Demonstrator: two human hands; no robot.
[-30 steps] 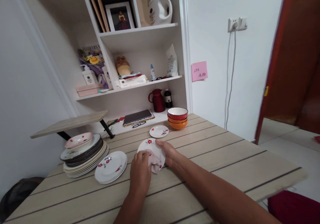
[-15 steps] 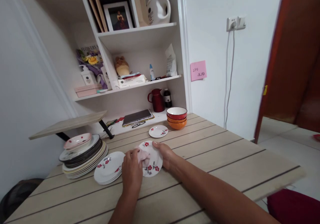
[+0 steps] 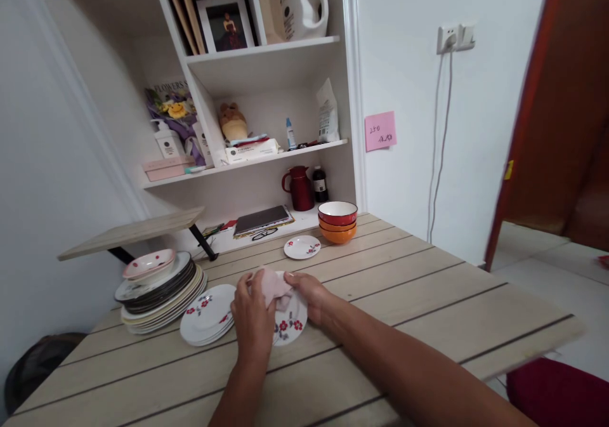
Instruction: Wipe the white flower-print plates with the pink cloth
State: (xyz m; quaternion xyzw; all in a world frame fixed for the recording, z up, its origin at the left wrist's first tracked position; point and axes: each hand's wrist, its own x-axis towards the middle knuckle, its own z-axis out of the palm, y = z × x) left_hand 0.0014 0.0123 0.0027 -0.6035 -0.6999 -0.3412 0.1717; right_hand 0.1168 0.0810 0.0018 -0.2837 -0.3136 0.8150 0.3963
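A small white plate with red flowers (image 3: 291,327) is held up over the table by my right hand (image 3: 309,294), thumb on its rim and fingers behind it. My left hand (image 3: 252,309) is closed on a pale pink cloth (image 3: 273,287), pressed against the plate's upper left part. The cloth hides much of that side. Just left of my left hand lies a short stack of matching flowered plates (image 3: 207,316). One more flowered plate (image 3: 302,247) lies farther back, beside a stack of orange and red bowls (image 3: 337,224).
A tall stack of plates (image 3: 159,300) topped by pink-spotted bowls stands at the left, by a low wooden riser (image 3: 133,231). Behind the table (image 3: 404,313), a shelf holds a red jug (image 3: 301,189), a dark bottle (image 3: 320,184) and a laptop (image 3: 261,219).
My left hand has moved the cloth up and across the plate toward its upper rim, covering the top flower. The plate has tilted slightly. My right hand still grips it.
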